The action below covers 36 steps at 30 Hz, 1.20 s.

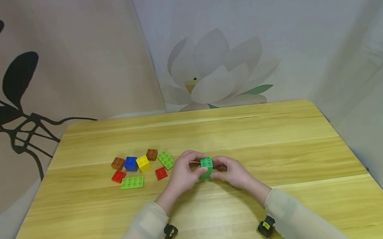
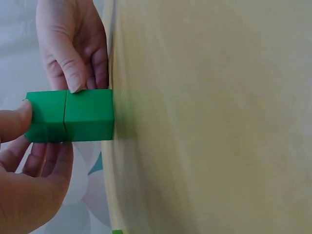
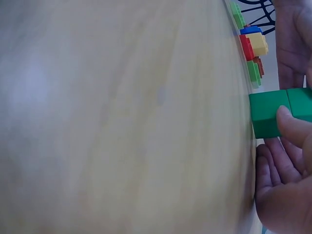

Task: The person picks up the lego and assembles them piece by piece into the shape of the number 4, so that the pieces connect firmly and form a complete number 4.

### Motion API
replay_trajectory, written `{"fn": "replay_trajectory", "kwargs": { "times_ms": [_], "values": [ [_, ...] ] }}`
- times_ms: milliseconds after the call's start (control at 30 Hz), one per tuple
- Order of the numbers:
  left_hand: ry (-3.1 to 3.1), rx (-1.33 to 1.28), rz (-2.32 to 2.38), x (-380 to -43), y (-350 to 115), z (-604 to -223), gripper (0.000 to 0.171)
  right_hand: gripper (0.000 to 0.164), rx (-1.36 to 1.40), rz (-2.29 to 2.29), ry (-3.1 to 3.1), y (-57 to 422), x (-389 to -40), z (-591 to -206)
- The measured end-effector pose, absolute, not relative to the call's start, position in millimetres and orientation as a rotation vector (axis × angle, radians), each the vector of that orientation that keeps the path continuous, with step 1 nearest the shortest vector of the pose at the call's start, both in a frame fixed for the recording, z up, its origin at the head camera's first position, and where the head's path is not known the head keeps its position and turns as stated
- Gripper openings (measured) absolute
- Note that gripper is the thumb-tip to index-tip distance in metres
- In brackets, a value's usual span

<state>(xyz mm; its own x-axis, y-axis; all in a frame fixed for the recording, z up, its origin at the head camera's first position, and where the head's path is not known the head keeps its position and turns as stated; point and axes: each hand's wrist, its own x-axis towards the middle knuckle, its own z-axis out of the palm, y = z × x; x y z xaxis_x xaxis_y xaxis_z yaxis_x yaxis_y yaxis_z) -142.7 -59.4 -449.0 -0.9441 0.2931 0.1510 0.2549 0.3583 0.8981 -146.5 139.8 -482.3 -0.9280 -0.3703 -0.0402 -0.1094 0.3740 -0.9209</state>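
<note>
Two green toy bricks (image 1: 206, 167) stand stacked upright at the middle of the table, one on the other with a thin seam between them. My left hand (image 1: 184, 172) pinches the upper brick (image 2: 46, 114) between thumb and fingers. From the other side my right hand (image 1: 233, 172) grips the lower brick (image 3: 268, 114), its thumb (image 3: 288, 121) lying near the seam. Studs show on top of the stack in the head view. The far sides of both bricks are partly hidden by the fingers.
Left of the hands lie loose bricks: brown (image 1: 118, 163), blue (image 1: 131, 164), yellow (image 1: 143, 163), another brown (image 1: 152, 154), red (image 1: 118, 176), a second red (image 1: 161, 173), and light green ones (image 1: 132, 183) (image 1: 166, 160). The wooden table (image 1: 289, 138) meets a curtain behind.
</note>
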Motion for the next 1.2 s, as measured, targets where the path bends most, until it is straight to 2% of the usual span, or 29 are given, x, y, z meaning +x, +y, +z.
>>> {"fn": "replay_trajectory", "kwargs": {
  "times_ms": [400,1200],
  "values": [
    [2.520,0.530,1.709,-144.1,-61.4,-452.0,0.027,0.036,-0.424,-1.592,2.367,133.1,-131.6,-443.4],
    [2.506,0.522,1.696,-146.4,-62.8,-453.8,0.030,0.036,-0.402,-1.600,2.378,133.2,-130.0,-443.1]
  ]
}}
